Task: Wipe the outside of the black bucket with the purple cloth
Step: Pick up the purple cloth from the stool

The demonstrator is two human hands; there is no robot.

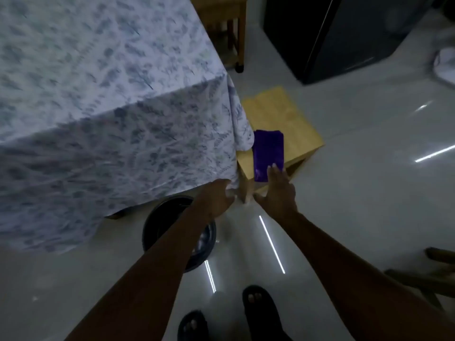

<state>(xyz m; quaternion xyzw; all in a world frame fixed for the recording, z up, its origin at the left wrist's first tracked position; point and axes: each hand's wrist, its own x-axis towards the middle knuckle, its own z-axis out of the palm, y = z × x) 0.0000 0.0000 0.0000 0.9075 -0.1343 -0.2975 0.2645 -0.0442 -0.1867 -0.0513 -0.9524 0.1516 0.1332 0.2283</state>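
Observation:
The purple cloth (pixel 268 153) lies folded flat on a low wooden stool (pixel 290 124) beside the table. My right hand (pixel 278 188) reaches over the stool's near edge, its fingertips touching the cloth's near end, fingers apart. My left hand (pixel 219 195) is at the hanging corner of the tablecloth, its fingers hidden against the fabric. The black bucket (pixel 157 222) stands on the floor under the table's edge, partly covered by my left forearm.
A table under a blue-patterned white cloth (pixel 98 94) fills the left. A wooden chair (pixel 234 33) and a dark cabinet (pixel 344 33) stand at the back. Wooden legs (pixel 423 274) show at the right edge. My sandalled feet (pixel 258 306) are on glossy white floor.

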